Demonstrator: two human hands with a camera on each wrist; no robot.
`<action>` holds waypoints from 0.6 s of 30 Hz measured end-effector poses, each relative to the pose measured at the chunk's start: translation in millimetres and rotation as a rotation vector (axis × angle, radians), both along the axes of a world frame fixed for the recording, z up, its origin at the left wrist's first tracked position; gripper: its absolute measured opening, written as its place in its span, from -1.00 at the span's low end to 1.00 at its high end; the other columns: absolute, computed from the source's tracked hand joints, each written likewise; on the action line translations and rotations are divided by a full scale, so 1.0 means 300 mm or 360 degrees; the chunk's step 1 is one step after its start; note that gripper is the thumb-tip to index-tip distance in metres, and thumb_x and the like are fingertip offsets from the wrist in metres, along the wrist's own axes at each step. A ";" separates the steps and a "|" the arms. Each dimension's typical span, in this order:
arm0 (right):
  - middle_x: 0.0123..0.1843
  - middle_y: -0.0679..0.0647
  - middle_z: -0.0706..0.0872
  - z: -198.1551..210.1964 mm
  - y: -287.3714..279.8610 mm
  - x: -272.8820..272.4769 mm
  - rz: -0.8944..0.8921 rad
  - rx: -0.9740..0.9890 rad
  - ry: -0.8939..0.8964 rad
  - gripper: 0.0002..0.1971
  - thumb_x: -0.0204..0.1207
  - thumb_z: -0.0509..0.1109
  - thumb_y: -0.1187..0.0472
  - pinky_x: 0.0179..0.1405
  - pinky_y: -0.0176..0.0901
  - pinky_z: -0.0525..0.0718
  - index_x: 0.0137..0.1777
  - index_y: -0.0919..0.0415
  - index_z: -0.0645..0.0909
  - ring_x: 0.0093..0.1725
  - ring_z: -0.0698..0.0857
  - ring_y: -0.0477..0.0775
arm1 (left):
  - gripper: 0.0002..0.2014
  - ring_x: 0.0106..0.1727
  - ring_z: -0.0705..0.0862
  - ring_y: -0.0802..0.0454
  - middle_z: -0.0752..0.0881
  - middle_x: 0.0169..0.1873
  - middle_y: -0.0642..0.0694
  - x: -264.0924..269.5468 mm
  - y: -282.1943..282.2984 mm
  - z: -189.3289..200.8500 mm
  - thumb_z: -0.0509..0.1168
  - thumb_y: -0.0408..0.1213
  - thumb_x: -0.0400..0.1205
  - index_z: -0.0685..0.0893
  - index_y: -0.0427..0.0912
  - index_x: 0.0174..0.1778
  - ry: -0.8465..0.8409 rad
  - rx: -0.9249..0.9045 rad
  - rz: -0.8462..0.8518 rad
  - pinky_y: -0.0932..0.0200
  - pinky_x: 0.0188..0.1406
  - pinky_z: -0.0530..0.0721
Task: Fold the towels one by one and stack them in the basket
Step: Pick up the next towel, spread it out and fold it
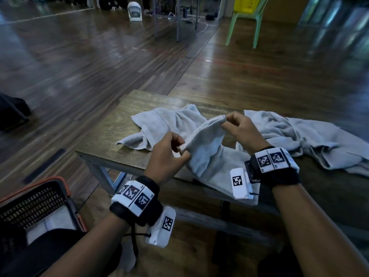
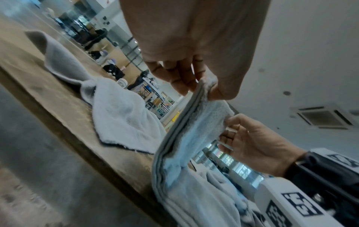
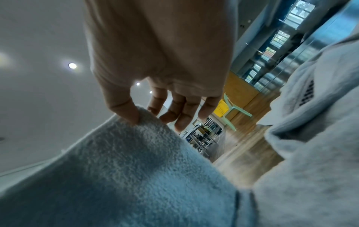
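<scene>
Item one, the held towel (image 1: 207, 154): pale grey terry, lifted above the near edge of our worktop (image 1: 111, 124), its lower part draped over that edge. Our left hand (image 1: 166, 156) pinches one end of its upper hem between thumb and curled fingers; our right hand (image 1: 239, 128) pinches the other end, a little higher and farther from us. The left wrist view shows the left hand's grip (image 2: 204, 86) pressed together on the bunched hem, the cloth hanging in several layers below it, and the right hand (image 2: 258, 147) nipping the same towel (image 2: 186, 138) beside it. The right wrist view shows the thumb and forefinger of that hand (image 3: 161, 61) closed on the towel's corner (image 3: 136, 153), the other fingers loosely bent and clear of the cloth

Item two, a second towel (image 1: 159, 126): same grey, crumpled on the worktop behind the left hand

Item three, a third towel (image 1: 311, 140): same grey, rumpled on the worktop to the right, behind our right wrist

Item four, the basket (image 1: 38, 198): dark mesh walls, orange rim, on the floor at our lower left, beside the worktop; pale cloth (image 1: 50, 220) lies inside, its folds too dim to judge

Item five, surroundings: a green plastic chair (image 1: 245, 27) and a small white fan (image 1: 134, 12) on the wooden floor (image 1: 99, 56) well beyond
</scene>
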State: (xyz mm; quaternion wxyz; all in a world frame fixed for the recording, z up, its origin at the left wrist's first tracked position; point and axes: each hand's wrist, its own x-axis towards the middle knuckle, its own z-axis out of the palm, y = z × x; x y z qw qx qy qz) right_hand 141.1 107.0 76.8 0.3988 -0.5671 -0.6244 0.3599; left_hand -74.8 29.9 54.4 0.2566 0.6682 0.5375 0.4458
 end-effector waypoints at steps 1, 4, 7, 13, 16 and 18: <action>-0.24 0.13 0.58 -0.010 -0.006 0.024 -0.0023 -0.0010 0.0021 -0.95 0.50 0.36 0.31 -0.17 -0.04 0.52 -0.16 0.15 0.60 -0.21 0.52 0.05 | -0.77 -0.23 0.56 0.26 0.59 -0.26 0.13 0.020 -0.009 -0.002 0.44 -0.39 0.40 0.54 -0.15 -0.12 0.0026 0.0046 -0.0058 0.51 -0.23 0.49; -0.19 0.22 0.59 -0.028 -0.024 0.102 -0.0043 -0.0059 0.0156 -0.88 0.51 0.35 0.38 -0.14 -0.09 0.51 -0.16 0.15 0.59 -0.19 0.52 0.08 | -0.82 -0.23 0.57 0.23 0.60 -0.28 0.15 0.091 -0.028 -0.021 0.39 -0.25 0.40 0.58 -0.12 -0.13 0.0114 0.0156 -0.0221 0.41 -0.24 0.52; -0.22 0.25 0.58 -0.048 -0.044 0.176 0.0004 -0.0222 0.0286 -0.82 0.53 0.24 0.42 -0.33 -0.16 0.42 -0.15 0.17 0.61 -0.31 0.48 0.08 | -0.80 -0.24 0.59 0.11 0.62 -0.27 0.09 0.176 -0.047 -0.060 0.29 -0.13 0.36 0.60 -0.11 -0.15 0.0197 0.0231 -0.0310 0.15 -0.25 0.59; -0.47 -0.04 0.63 -0.064 -0.063 0.273 -0.0040 -0.0547 0.0356 -0.68 0.57 0.18 -0.05 -0.56 -0.29 0.26 -0.23 0.14 0.62 -0.51 0.51 -0.12 | -0.81 -0.18 0.61 0.03 0.64 -0.24 0.11 0.319 -0.068 -0.137 0.24 -0.10 0.35 0.56 0.00 -0.15 0.0448 0.0198 -0.0467 -0.03 -0.13 0.57; -0.41 -0.03 0.63 -0.080 -0.072 0.319 -0.0061 -0.0469 0.0007 -0.83 0.52 0.36 0.06 -0.56 -0.34 0.38 -0.17 0.15 0.65 -0.57 0.52 -0.22 | -0.75 -0.15 0.58 0.02 0.63 -0.24 0.11 0.360 -0.086 -0.150 0.14 -0.04 0.34 0.56 -0.01 -0.14 0.0570 0.0203 -0.0499 0.11 -0.09 0.36; -0.35 0.02 0.63 -0.099 -0.073 0.350 -0.0109 -0.0442 -0.0092 -0.92 0.54 0.37 0.28 -0.59 -0.47 0.46 -0.18 0.14 0.64 -0.62 0.53 -0.28 | -0.75 -0.18 0.58 -0.01 0.63 -0.26 0.07 0.379 -0.093 -0.162 0.14 -0.06 0.32 0.57 -0.03 -0.15 0.0659 0.0265 -0.0515 0.14 -0.15 0.27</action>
